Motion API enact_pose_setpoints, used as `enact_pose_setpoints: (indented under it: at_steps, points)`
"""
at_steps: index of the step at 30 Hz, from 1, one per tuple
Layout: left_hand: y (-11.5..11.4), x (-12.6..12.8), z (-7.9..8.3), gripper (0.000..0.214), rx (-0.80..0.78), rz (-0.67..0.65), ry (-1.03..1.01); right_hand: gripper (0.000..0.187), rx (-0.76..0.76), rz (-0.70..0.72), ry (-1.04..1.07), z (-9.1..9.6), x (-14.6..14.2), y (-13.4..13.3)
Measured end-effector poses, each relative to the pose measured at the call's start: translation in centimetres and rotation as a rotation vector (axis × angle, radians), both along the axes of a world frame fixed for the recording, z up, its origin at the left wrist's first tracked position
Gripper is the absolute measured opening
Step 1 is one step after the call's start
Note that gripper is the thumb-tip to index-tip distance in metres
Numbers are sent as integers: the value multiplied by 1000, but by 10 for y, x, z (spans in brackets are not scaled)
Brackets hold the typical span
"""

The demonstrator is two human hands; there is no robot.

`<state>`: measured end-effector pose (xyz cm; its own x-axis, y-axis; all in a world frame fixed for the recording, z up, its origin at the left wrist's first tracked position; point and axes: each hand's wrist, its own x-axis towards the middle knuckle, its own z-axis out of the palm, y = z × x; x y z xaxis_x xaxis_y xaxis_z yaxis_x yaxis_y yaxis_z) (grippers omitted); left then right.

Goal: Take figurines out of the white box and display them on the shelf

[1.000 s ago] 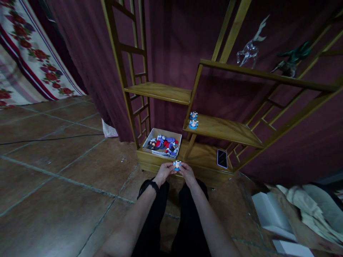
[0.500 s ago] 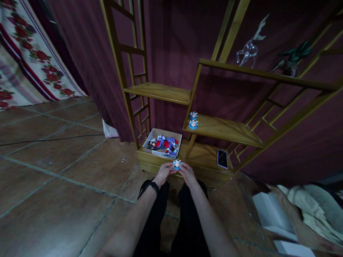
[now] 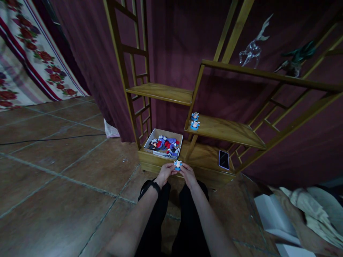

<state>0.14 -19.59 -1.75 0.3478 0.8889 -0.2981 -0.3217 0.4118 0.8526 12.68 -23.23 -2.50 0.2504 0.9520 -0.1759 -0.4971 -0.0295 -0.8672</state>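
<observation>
Both hands meet just in front of the low wooden shelf unit (image 3: 214, 128). My left hand (image 3: 165, 172) and my right hand (image 3: 187, 174) pinch one small figurine (image 3: 177, 164) with a blue base between their fingertips. Right behind it, on the bottom board, stands a white cardboard box (image 3: 164, 143) filled with several more small figurines in red, blue and purple. Two matching blue-based figurines (image 3: 194, 120) stand at the left end of the middle shelf.
A phone (image 3: 223, 159) lies on the bottom board to the right. A glass deer (image 3: 254, 44) and a dark green ornament (image 3: 294, 60) stand on the top shelf. White boxes (image 3: 270, 214) and cloth (image 3: 311, 210) lie at right; a cable (image 3: 50, 139) crosses the tiled floor.
The hands stay together on the figurine; only the camera view has shifted slightly.
</observation>
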Motion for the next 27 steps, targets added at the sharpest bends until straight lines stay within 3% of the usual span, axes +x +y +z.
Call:
enact_pose_setpoints:
  at_steps: [11,16,27]
  points:
    - [-1,-1,1,17,24,-24,-1,36,-20,51,-29,1,1,-1]
    - [1,0,-1,19,18,-20,-11,37,-20,12,-23,3,0,-2]
    - [3,1,-3,48,30,54,-12,48,12,21,-160,3,1,-1]
